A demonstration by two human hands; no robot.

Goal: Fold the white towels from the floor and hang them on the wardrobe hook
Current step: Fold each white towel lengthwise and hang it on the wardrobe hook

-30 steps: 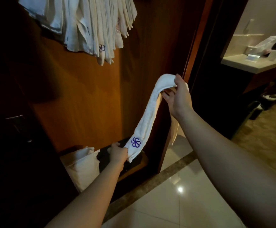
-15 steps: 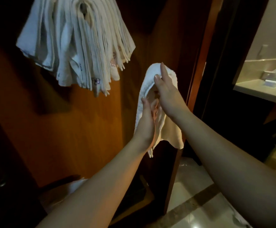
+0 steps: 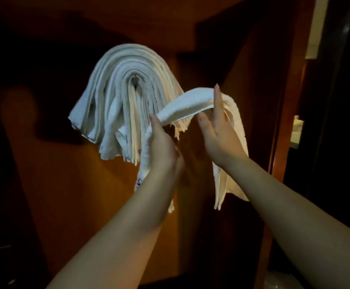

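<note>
towel (image 3: 187,102) arches between both hands, ends drooping at 6 o'clock; left grip (image 3: 162,146) curls round one end, right grip (image 3: 218,130) props it on straight fingers; hung towels (image 3: 126,97) at 10 o'clock.

Folded towel (image 3: 190,103) before, right of hung towels (image 3: 126,97)
</note>
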